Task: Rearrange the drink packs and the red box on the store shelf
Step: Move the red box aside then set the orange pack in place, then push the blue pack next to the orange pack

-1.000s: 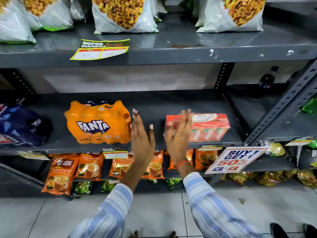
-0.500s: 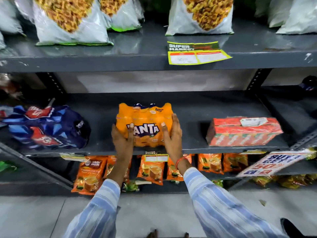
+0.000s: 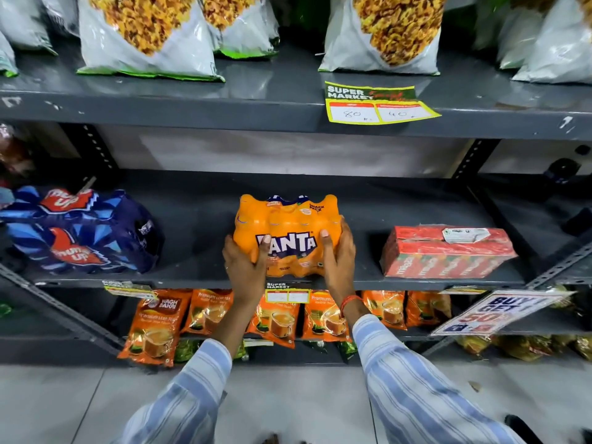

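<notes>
An orange Fanta pack stands at the front middle of the grey middle shelf. My left hand grips its left side and my right hand grips its right side, thumbs across the label. A dark blue Thums Up pack lies at the shelf's left end. The red box, wrapped in clear film with a white label on top, lies flat at the shelf's right end, apart from my hands.
Snack bags line the upper shelf, which carries a yellow price tag. Orange tea pouches hang below the middle shelf. A "buy 1 get 1" sign sticks out at lower right. Slotted uprights stand behind.
Both hands went from raised and open near the red box to gripping the Fanta pack's sides. My view swung left, so the pack is now centred.
</notes>
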Action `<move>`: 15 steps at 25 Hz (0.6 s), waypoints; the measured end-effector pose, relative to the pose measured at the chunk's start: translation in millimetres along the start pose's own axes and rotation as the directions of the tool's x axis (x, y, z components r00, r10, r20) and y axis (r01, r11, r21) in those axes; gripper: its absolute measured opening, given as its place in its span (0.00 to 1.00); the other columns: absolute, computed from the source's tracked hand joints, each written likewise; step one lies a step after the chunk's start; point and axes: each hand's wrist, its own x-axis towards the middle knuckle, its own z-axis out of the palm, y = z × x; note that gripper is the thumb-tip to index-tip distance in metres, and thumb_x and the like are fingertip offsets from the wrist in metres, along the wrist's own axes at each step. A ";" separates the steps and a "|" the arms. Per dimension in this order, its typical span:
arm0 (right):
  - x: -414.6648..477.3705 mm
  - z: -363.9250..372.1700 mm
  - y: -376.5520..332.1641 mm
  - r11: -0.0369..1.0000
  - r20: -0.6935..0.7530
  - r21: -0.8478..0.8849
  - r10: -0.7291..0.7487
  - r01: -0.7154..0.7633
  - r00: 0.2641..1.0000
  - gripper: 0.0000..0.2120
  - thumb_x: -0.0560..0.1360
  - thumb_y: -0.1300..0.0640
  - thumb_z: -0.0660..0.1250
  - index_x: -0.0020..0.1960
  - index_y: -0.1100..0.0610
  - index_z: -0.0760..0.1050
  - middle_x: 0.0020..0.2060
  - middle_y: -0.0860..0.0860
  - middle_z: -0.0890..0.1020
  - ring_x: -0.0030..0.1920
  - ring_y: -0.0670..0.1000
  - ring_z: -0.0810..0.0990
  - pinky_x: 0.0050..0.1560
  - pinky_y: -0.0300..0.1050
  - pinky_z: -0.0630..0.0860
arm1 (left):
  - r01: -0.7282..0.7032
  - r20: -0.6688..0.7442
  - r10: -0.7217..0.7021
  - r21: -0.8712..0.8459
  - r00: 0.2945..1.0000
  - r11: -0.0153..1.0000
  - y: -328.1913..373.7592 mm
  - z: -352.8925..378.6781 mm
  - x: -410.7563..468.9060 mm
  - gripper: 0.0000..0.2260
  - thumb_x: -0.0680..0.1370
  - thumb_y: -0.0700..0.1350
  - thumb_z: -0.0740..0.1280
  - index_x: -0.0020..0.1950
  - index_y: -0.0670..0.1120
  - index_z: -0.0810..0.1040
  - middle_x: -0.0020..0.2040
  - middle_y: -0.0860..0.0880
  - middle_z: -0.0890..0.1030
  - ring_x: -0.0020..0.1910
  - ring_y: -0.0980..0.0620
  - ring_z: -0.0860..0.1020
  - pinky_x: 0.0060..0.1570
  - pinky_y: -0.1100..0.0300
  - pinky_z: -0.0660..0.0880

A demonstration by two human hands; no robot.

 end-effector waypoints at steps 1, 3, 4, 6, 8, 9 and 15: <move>-1.5 1.8 -3.0 0.999 -0.037 -0.035 -0.021 0.019 0.999 0.34 0.74 0.34 0.53 0.75 0.49 0.55 0.75 0.52 0.63 0.75 0.53 0.60 0.73 0.62 0.62 | -0.019 -0.013 0.019 0.021 1.000 1.000 -0.9 -1.4 -0.6 0.38 0.75 0.60 0.62 0.74 0.39 0.50 0.74 0.36 0.60 0.73 0.38 0.60 0.72 0.40 0.59; -3.2 8.1 -15.8 0.979 -0.150 -0.164 -0.148 0.123 0.978 0.32 0.77 0.40 0.52 0.76 0.55 0.53 0.77 0.54 0.57 0.77 0.53 0.53 0.76 0.61 0.53 | -0.094 -0.068 0.098 0.071 0.993 0.993 1.3 -7.5 -1.2 0.39 0.75 0.61 0.60 0.75 0.43 0.46 0.77 0.40 0.55 0.76 0.42 0.54 0.74 0.42 0.54; -4.5 13.1 -26.1 0.958 -0.189 -0.219 -0.230 0.187 0.955 0.31 0.78 0.43 0.52 0.76 0.57 0.53 0.78 0.55 0.56 0.78 0.53 0.51 0.78 0.59 0.49 | -0.152 -0.101 0.162 0.098 0.982 0.983 5.2 -12.8 -0.5 0.39 0.75 0.63 0.59 0.75 0.44 0.45 0.78 0.41 0.52 0.77 0.44 0.52 0.74 0.43 0.52; -10.7 28.2 -48.0 0.915 -0.183 -0.253 -0.364 0.314 0.913 0.28 0.79 0.48 0.53 0.76 0.59 0.54 0.77 0.57 0.56 0.78 0.54 0.50 0.78 0.55 0.46 | -0.269 -0.141 0.290 0.148 0.947 0.952 15.7 -27.5 2.4 0.37 0.76 0.61 0.57 0.76 0.46 0.44 0.78 0.43 0.50 0.77 0.48 0.50 0.74 0.46 0.49; -22.2 55.1 -71.9 0.875 -0.113 -0.243 -0.455 0.420 0.883 0.27 0.79 0.51 0.56 0.75 0.59 0.56 0.77 0.57 0.57 0.78 0.55 0.52 0.78 0.54 0.47 | -0.345 -0.173 0.374 0.178 0.911 0.922 23.6 -48.6 12.9 0.35 0.77 0.59 0.57 0.76 0.47 0.44 0.78 0.43 0.52 0.77 0.50 0.50 0.75 0.49 0.48; -28.3 72.2 -81.5 0.861 -0.081 -0.227 -0.483 0.456 0.872 0.27 0.79 0.52 0.57 0.75 0.59 0.57 0.77 0.58 0.59 0.78 0.55 0.53 0.78 0.54 0.49 | -0.364 -0.192 0.397 0.186 0.898 0.913 25.6 -61.4 19.0 0.34 0.77 0.58 0.57 0.76 0.46 0.44 0.78 0.43 0.52 0.77 0.50 0.51 0.75 0.50 0.48; -57.3 186.4 -112.7 0.857 0.043 -0.116 -0.500 0.502 0.865 0.24 0.77 0.55 0.58 0.71 0.62 0.64 0.73 0.57 0.66 0.74 0.54 0.62 0.75 0.56 0.59 | -0.305 -0.279 0.398 0.324 0.874 0.895 -19.5 -152.2 64.8 0.33 0.78 0.58 0.57 0.75 0.42 0.49 0.77 0.39 0.56 0.77 0.44 0.53 0.75 0.47 0.51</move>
